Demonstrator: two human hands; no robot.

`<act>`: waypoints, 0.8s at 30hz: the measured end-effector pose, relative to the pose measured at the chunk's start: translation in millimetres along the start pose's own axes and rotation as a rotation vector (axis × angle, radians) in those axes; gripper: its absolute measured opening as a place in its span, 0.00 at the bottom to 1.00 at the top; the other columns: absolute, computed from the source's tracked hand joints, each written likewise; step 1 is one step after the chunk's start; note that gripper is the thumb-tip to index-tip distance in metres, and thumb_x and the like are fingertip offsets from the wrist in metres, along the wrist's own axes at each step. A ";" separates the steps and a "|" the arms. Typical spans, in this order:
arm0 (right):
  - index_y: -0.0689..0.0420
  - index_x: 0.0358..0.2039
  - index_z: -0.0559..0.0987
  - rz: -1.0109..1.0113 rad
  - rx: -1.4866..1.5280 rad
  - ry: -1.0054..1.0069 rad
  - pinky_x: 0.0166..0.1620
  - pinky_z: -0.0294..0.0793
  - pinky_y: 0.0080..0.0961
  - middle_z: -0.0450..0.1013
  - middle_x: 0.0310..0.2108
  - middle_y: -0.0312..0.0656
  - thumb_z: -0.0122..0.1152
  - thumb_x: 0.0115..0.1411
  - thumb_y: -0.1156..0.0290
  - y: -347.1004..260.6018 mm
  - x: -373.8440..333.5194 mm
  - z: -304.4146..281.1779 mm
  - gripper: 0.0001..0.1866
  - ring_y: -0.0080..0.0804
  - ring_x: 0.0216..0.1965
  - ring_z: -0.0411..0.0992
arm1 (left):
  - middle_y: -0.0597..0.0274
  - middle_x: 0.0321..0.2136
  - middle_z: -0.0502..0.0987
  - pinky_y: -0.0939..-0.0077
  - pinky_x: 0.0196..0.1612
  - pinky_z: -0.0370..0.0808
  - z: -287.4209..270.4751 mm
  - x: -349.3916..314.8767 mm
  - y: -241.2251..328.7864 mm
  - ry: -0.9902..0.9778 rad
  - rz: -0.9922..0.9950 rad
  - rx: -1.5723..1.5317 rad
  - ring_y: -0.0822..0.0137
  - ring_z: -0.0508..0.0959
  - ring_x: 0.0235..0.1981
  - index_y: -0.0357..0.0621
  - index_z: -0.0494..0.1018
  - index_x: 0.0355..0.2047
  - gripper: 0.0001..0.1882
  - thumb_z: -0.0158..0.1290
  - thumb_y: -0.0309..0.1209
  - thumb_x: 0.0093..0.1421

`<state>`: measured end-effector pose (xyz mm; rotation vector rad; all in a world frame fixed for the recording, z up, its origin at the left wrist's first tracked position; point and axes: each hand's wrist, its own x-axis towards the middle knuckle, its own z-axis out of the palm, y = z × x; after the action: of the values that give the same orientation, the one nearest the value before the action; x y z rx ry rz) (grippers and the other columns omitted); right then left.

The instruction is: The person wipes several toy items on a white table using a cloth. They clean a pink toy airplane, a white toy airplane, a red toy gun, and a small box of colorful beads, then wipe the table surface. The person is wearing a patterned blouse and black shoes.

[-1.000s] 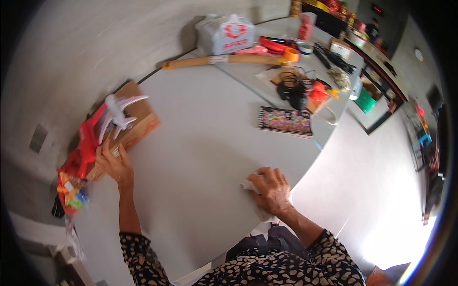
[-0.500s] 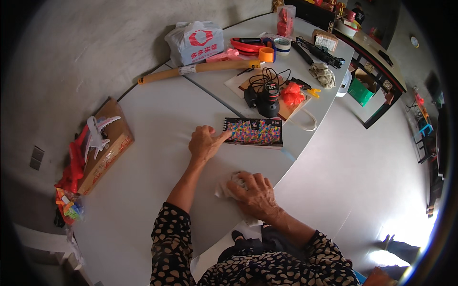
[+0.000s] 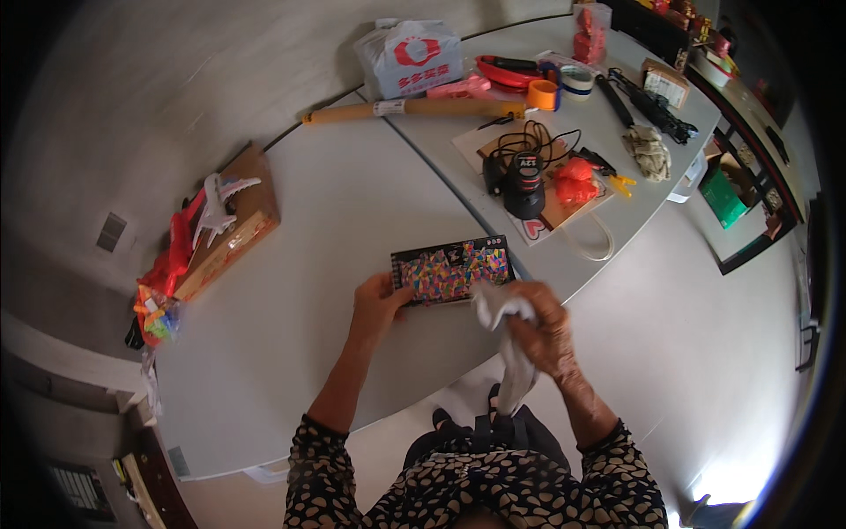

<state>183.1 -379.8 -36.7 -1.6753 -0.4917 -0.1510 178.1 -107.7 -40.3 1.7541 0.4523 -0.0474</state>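
A spiral notebook (image 3: 451,269) with a black cover and a bright, many-coloured pattern is at the middle of the grey table. My left hand (image 3: 379,307) grips its left end, the thumb over the cover and the other fingers partly hidden. Closed around a crumpled white cloth (image 3: 516,361), my right hand (image 3: 546,328) is by the notebook's lower right corner. The cloth's upper end is at that corner; whether it touches the cover I cannot tell. Its lower part hangs down past the table edge.
Beyond the notebook are a black charger-like device (image 3: 526,196) with cables and a red plastic bundle (image 3: 576,182). A long cardboard tube (image 3: 423,108) and a white plastic bag (image 3: 410,62) are farther back. At left stands a cardboard box (image 3: 231,231) with a white plastic toy.
My right hand has lifted the cloth off the table and brought it up to the notebook. My left hand has gone from touching the notebook's edge to gripping it. The view has shifted.
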 end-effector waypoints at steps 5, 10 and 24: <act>0.53 0.46 0.76 -0.177 -0.359 0.215 0.43 0.74 0.31 0.69 0.45 0.48 0.61 0.42 0.84 -36.7 35.4 32.6 0.26 0.46 0.44 0.71 | 0.56 0.36 0.77 0.77 0.27 0.79 -3.6 -61.8 -6.2 0.052 -0.036 -0.255 0.71 0.78 0.34 0.34 0.69 0.41 0.13 0.54 0.30 0.59; 0.44 0.45 0.76 -0.292 -0.623 -0.059 0.44 0.69 0.41 0.65 0.50 0.45 0.62 0.47 0.67 -22.6 13.5 135.8 0.21 0.46 0.50 0.66 | 0.56 0.37 0.76 0.74 0.36 0.80 -12.2 -69.8 -35.9 -0.109 -0.036 -0.580 0.69 0.78 0.36 0.34 0.69 0.40 0.10 0.46 0.29 0.64; 0.40 0.47 0.76 -0.221 -0.979 -0.012 0.42 0.71 0.43 0.65 0.51 0.42 0.59 0.50 0.70 -10.1 -0.7 133.6 0.22 0.45 0.45 0.66 | 0.55 0.44 0.75 0.66 0.44 0.80 -31.6 -79.6 -47.7 -0.270 -0.052 -0.676 0.66 0.79 0.42 0.34 0.66 0.49 0.14 0.40 0.30 0.68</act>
<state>154.6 -249.6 -50.8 -2.5651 -0.6656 -0.6198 82.6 -91.8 -55.4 1.0518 0.2701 -0.1481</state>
